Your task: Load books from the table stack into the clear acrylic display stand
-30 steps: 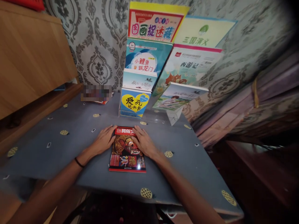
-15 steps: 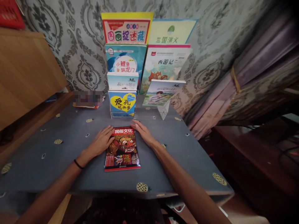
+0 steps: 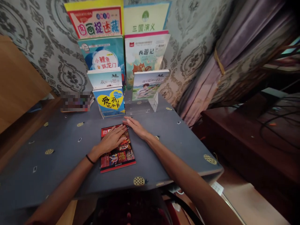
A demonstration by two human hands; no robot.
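A thin red and black book (image 3: 123, 159) with masks on its cover lies flat on the grey tablecloth (image 3: 58, 168). Flat across its upper half rests my left hand (image 3: 112, 138), fingers stretched out and covering part of the title. My right hand (image 3: 136, 127) lies at the book's upper right corner, its fingers extended and close to the left fingertips. Just beyond the hands stands a clear display rack (image 3: 152, 104) holding several upright books, among them a blue book with a yellow heart (image 3: 110, 101) and one with a child on its cover (image 3: 147, 87).
A small stack of books (image 3: 75, 103), partly blurred, lies at the table's back left. Beside it is a wooden cabinet (image 3: 21, 84). Patterned wallpaper (image 3: 187, 47) and a tied purple curtain (image 3: 203, 78) rise behind. Dark red furniture (image 3: 234, 131) with cables stands at the right.
My left hand has slid rightward from the book's left edge onto the middle of its cover. My right hand stays by the upper right corner. The view has shifted and tilted slightly.
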